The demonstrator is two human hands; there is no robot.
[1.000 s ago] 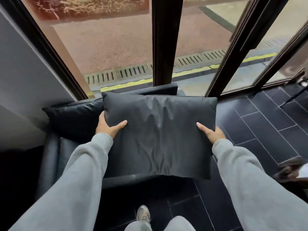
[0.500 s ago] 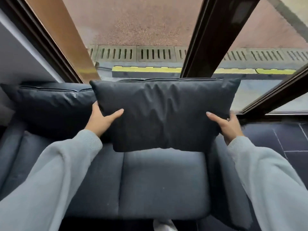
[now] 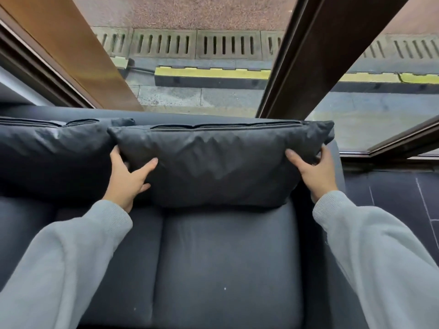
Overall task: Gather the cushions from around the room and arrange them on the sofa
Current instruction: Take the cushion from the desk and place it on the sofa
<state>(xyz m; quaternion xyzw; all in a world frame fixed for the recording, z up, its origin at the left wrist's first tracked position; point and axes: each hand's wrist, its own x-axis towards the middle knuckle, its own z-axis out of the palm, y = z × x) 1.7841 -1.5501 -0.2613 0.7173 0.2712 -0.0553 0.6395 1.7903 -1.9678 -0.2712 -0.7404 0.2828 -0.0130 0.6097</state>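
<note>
On sofa [image 3: 225, 257], fingers [image 3: 147, 166] around cushion [image 3: 218, 162]

**Head camera: single view, steeply downward**

You have one wide-angle view, worn on the head. It faces forward and down, close over the sofa [image 3: 228, 252], whose seat fills the lower frame. The window frame [image 3: 316, 58] and outside pavement cross the upper frame.
</note>
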